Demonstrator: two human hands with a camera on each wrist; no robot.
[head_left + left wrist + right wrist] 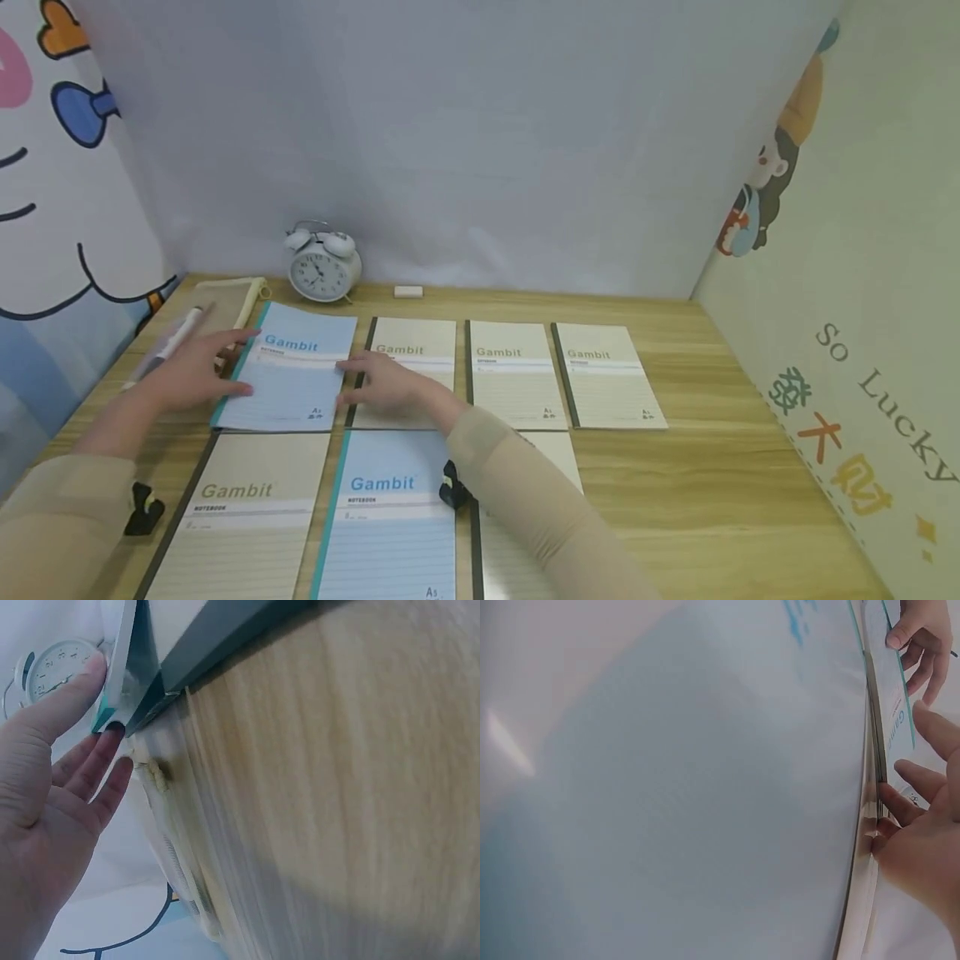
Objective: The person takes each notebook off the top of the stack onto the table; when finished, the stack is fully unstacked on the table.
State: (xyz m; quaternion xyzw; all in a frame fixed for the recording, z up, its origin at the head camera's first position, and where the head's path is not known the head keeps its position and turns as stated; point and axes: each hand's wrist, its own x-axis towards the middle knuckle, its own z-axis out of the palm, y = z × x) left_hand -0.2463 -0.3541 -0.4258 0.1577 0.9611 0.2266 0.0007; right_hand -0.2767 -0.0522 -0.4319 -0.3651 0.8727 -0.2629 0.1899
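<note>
A light blue notebook (296,367) with a teal spine lies at the left of the back row. My left hand (183,371) touches its spine side, thumb and fingers spread along the edge. In the left wrist view, the thumb of that hand (45,802) is at the notebook's teal corner, fingers extended. On the opposite long edge, my right hand (393,379) touches the same notebook with fingertips, its palm over a cream notebook (416,333). The right wrist view shows the right hand's (937,825) fingers fairly straight against the edge.
Cream notebooks (517,383) continue the back row. In front lie another cream one (247,508) and a blue one (393,533). A white alarm clock (322,267), a small white block (408,292) and a mesh pouch (225,300) with a white marker (180,332) are behind.
</note>
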